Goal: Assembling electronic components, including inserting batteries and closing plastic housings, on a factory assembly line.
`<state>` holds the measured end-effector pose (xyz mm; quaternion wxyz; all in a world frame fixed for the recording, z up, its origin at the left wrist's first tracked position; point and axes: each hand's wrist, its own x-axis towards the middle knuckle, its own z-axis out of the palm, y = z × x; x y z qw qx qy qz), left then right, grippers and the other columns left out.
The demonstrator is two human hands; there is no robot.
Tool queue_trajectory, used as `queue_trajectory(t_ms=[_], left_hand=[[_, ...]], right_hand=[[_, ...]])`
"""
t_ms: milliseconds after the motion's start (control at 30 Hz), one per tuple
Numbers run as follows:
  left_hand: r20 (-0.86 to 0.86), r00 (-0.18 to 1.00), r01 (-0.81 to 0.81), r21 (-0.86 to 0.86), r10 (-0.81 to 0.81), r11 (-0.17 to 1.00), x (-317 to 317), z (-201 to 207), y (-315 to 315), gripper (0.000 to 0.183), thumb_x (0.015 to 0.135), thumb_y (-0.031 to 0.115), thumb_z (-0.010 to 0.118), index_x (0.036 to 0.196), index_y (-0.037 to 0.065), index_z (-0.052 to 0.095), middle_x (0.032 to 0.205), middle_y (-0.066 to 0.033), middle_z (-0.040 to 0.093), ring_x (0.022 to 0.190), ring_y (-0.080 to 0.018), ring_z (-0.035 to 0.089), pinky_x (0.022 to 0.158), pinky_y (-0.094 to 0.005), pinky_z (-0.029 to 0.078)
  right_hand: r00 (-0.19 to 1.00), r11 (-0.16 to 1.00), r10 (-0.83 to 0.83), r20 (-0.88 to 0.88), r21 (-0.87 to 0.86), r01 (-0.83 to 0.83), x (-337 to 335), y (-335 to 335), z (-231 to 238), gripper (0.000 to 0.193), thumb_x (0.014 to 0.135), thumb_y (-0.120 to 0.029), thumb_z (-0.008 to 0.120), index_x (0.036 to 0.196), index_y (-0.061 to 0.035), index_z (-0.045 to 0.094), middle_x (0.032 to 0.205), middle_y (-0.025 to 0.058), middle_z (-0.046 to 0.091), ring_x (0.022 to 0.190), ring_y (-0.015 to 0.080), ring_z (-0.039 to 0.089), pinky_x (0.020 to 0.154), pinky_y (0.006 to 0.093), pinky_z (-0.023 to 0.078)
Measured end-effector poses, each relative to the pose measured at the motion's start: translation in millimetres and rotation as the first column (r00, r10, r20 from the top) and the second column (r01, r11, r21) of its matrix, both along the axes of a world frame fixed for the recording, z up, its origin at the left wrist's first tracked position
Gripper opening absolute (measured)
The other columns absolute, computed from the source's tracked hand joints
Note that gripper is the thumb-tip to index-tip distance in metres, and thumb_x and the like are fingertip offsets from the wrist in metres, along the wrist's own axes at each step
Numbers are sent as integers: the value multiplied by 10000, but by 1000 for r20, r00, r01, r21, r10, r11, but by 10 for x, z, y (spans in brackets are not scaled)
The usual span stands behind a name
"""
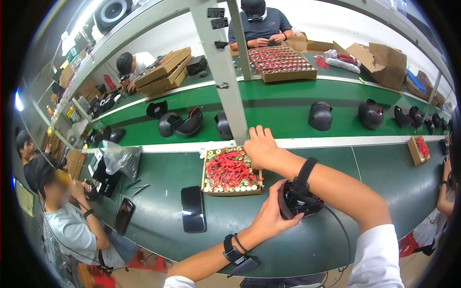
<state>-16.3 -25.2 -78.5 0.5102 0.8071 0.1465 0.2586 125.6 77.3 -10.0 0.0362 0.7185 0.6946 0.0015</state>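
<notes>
My left hand (270,214) grips a black rounded plastic housing (287,205) from its left side, thumb below and fingers above, just over the green table. The housing's hollow side shows dark parts inside, partly covered by my right forearm and its wrist strap. Stretched out across the table, my right hand (261,148) is at the far right corner of a cardboard box (233,193). Its fingers are extended and apart over the ledge beside the belt; whether the palm touches the box is hidden. Red wires (229,168) and round white-ended pieces fill the box.
A phone (193,209) lies left of the box. Black housings (320,116) sit along the green belt (283,103). A metal post (222,72) rises behind the box. Co-workers sit left, right and across. A clear plastic bag (122,158) and another phone (125,216) lie further left.
</notes>
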Motion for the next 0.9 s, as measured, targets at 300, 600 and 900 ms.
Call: queue_trajectory(t_ms=[300,600,900], left_hand=[[47,998,36,26,-37,999,57,-14,28,1095,800,183,949,1591,-3,215,1493,-268,518,1407,-356,550,1192,-437,443],[79,996,42,-28,-40,999,57,-40,-7,1112,783,166,961,1607,42,225,1516,-247,498,1419,-366,544,1213,-440,435],[33,996,84,-28,-83,996,280,29,-305,1047,778,185,962,1593,32,323,1410,-174,601,1279,-259,626,1115,-400,505]], right_hand=[[879,896,113,-464,430,111,340,-376,137,217,830,-131,827,999,-40,725,928,220,762,886,399,756,839,477,605],[156,833,410,-899,439,338,704,-1884,546,176,1001,-69,763,1084,85,744,1260,200,744,1030,120,722,885,283,599],[270,834,200,-942,308,457,386,-2686,-139,259,941,42,720,1197,7,710,1168,138,747,1018,209,775,819,311,629]])
